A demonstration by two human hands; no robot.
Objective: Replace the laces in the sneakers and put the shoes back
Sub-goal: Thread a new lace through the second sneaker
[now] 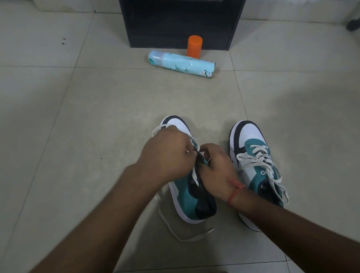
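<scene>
Two sneakers sit side by side on the tile floor. One of them, the right shoe (257, 163), already has a white lace going back and forth through its holes, and its loose ends hang down toward the heel. It looks laced but not tied.

Both hands work on the left shoe (190, 190). The left hand (165, 156) is curled, and its fingertips pinch the white lace (194, 177) right where the two hands meet. From that pinch, a loop of lace curves up and away over the toe. Below the pinch, a short bit of lace hangs down over the dark tongue. The right hand (216, 167) touches the left hand at the pinch. Its fingers are bent around the tongue or the lace there; I cannot tell which. A red thread (234, 193) is tied around that wrist.

Nearer than the grip, by the heel, another lace (180, 230) lies loose on the floor. It may be the old one, or the other end of this one; I cannot tell.

So I think the job is past the middle. One shoe seems done. This shoe is only partly laced, and how many holes are filled is hidden by the hands. After that, both shoes must go back.

Far past the grip lie a blue can (181, 64), an orange bottle (194, 46) and a black cabinet (181, 19).
</scene>
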